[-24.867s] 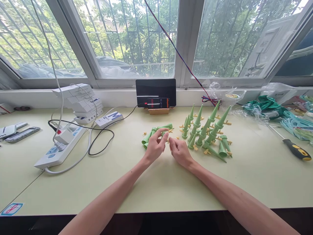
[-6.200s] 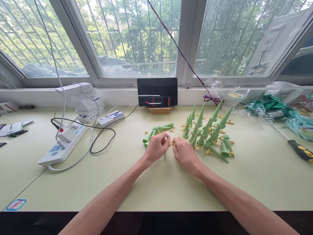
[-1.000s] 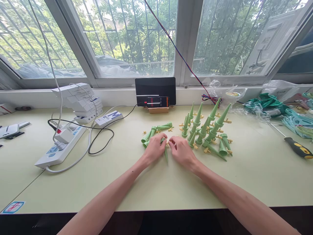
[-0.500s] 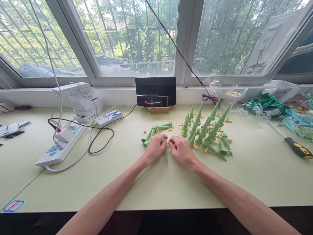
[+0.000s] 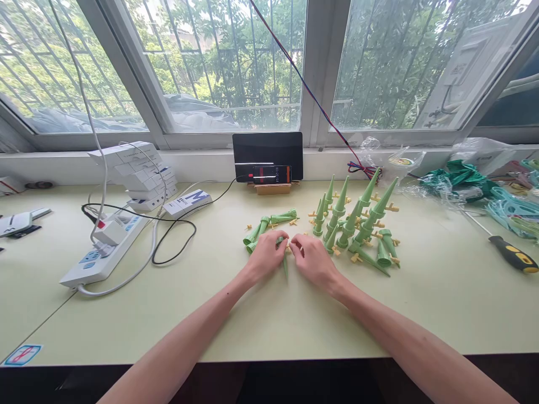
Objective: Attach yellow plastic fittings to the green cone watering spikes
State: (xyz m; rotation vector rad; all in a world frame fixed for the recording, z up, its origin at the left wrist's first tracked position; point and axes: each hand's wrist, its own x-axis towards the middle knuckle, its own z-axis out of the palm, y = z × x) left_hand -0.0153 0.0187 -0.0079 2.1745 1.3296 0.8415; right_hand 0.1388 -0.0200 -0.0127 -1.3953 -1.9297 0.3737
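My left hand (image 5: pixel 266 252) is closed around a green plastic watering spike (image 5: pixel 286 269), its pointed end showing below the fingers and aimed toward me. A small yellow valve (image 5: pixel 288 247) sits between the two hands at the spike's side. The fingers of my right hand (image 5: pixel 314 259) are pinched on the valve, which they partly hide. Beyond my left hand lie several loose green spikes (image 5: pixel 263 225) and a few small yellow valves (image 5: pixel 248 227). To the right of my right hand, several spikes fitted with yellow valves (image 5: pixel 349 227) stand stacked in columns, and others lie beside them.
A phone (image 5: pixel 273 175) leans on a black tablet (image 5: pixel 268 147) at the back. Left are a power strip (image 5: pixel 90 268), cables and stacked white boxes (image 5: pixel 135 168). At the right lie a screwdriver (image 5: pixel 511 253) and plastic-wrapped items (image 5: pixel 458 182).
Almost nothing differs. Both hands stay in place around the spike and the valve, with only a slight shift of the right fingers. The digits on the phone's screen have changed.
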